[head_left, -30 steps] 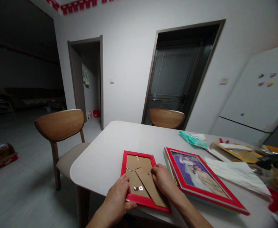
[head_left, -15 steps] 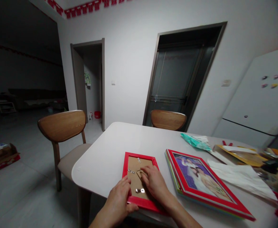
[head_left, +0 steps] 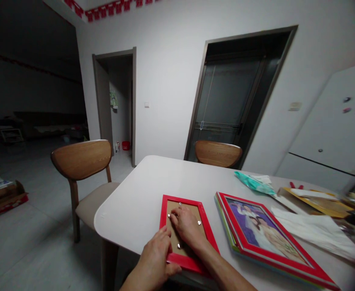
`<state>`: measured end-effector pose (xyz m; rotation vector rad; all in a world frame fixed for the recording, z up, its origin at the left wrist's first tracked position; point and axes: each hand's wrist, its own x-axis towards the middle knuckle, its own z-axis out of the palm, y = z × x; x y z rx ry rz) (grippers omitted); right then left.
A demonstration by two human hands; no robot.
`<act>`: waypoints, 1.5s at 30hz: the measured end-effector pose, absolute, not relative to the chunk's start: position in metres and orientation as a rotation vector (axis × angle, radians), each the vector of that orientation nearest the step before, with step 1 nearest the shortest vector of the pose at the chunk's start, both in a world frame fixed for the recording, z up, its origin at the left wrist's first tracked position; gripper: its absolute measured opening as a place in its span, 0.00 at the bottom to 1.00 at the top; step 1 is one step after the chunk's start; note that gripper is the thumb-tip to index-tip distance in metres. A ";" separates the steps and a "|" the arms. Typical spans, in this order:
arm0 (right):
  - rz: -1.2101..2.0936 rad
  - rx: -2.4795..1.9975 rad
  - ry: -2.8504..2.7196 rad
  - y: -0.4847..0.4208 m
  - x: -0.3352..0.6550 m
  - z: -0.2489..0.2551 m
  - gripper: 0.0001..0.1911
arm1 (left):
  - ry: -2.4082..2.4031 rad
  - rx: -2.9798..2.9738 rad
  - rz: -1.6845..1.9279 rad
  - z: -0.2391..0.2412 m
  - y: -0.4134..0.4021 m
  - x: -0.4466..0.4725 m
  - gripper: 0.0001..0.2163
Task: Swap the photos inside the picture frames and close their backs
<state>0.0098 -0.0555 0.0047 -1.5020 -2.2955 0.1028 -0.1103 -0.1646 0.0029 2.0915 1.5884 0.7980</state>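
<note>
Frame: small red-rimmed picture frame (head_left: 187, 234) lying face down near the front edge of the white round-cornered table (head_left: 141, 194), its brown cardboard backing up.
Left hand (head_left: 157, 258): grasping the frame's near left corner, thumb along the lower rim, pinning it to the tabletop.
Right hand (head_left: 187, 226): laid flat on the backing, fingers spread toward the far left corner; not clenched round anything.
Change: a second ago the cardboard easel stand stuck out diagonally under this hand; now it is no longer seen, probably pressed flat beneath the palm, though the hand hides it. The hand has slid left and up across the board.
Clips: small silver tabs (head_left: 199, 222) along the rim, state too small to read.
Meaning: the back looks seated, the hands appear busy with fastening it.
Beside: larger red-framed portrait photo (head_left: 265, 236) just right, on a stack, apart from the small frame.
</note>
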 end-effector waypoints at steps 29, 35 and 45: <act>0.320 -1.499 -2.315 -0.104 0.062 0.025 0.17 | 1.597 2.067 0.719 0.007 -0.165 -0.109 0.18; 0.389 -1.493 -2.196 -0.099 0.062 0.022 0.24 | 1.584 1.878 0.843 0.013 -0.168 -0.110 0.28; 0.396 -1.229 -2.095 -0.109 0.041 0.061 0.18 | 1.195 1.167 1.466 0.019 -0.135 -0.116 0.15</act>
